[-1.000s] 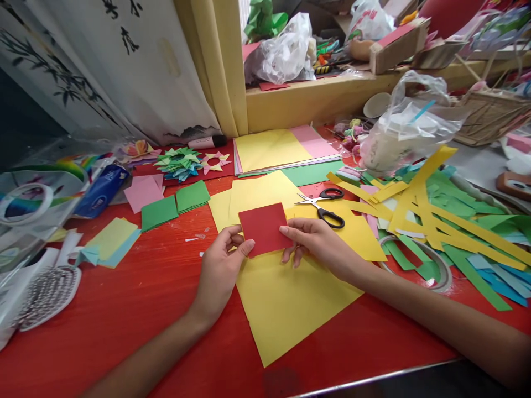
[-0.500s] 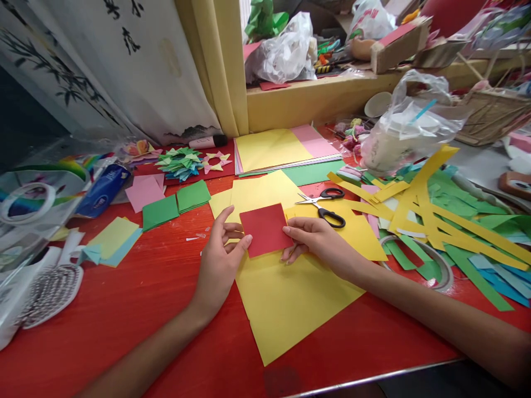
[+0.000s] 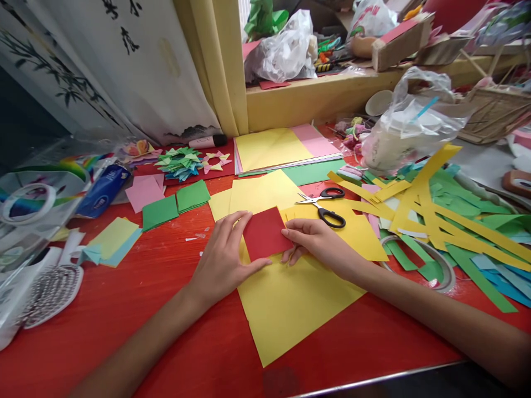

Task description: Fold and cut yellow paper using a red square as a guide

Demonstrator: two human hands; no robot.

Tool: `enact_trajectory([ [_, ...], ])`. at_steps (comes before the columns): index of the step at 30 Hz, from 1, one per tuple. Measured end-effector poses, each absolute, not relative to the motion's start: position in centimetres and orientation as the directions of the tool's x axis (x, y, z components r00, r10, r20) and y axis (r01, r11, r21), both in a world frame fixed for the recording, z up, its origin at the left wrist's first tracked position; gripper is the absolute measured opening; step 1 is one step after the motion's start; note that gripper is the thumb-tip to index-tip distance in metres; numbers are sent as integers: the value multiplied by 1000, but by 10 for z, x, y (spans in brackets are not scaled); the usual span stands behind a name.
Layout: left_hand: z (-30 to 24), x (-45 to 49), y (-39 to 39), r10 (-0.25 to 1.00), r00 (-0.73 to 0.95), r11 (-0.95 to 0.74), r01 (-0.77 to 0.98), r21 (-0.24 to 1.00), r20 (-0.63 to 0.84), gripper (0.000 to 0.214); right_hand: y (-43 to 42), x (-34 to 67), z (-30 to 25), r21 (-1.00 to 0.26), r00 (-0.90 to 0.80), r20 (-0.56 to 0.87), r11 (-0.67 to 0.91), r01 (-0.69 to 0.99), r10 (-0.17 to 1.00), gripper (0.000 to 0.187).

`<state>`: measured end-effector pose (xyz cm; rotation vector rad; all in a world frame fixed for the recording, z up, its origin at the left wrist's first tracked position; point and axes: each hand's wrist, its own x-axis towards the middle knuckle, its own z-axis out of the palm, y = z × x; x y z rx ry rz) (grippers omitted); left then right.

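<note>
A square of red paper (image 3: 266, 235) is held between my two hands, tilted above a large yellow sheet (image 3: 286, 315). My right hand (image 3: 311, 239) pinches its right edge between thumb and fingers. On the other side, my left hand (image 3: 228, 251) grips it, with the fingertips at the upper left corner and the thumb along the lower edge. Black-handled scissors (image 3: 327, 207) lie with their blades parted just beyond my right hand, on yellow paper (image 3: 354, 229).
Green paper squares (image 3: 160, 211) and pale yellow and blue ones (image 3: 114, 240) lie at left, near a hairbrush (image 3: 53, 287). Yellow and green strips (image 3: 427, 204) are heaped at right around a tape roll (image 3: 443, 271). Stacked sheets (image 3: 274, 150) lie at the back.
My left hand has moved right and closer round the red paper, its thumb shifting from the left edge to the lower edge. The right hand keeps its pinch, almost still.
</note>
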<state>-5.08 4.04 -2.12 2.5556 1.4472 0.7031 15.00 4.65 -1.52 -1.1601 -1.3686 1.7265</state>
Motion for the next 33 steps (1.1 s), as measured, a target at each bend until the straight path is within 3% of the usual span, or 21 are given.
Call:
enact_trajectory([
  [16,-25,-52,41,844,448,-532,771,351,295,66,49,153,-18,-956,-431,-288,-282,78,855,23],
  [21,-22,-52,41,875,414,-485,753,444,252,57,48,153,-16,-957,-408,-270,-291,10,872,33],
  [26,-18,-52,41,883,402,-469,718,515,243,28,48,153,-15,-951,-400,-279,-308,-10,873,38],
  [33,-16,-52,44,925,290,-379,659,650,246,24,49,153,-16,-951,-397,-278,-309,-16,875,34],
])
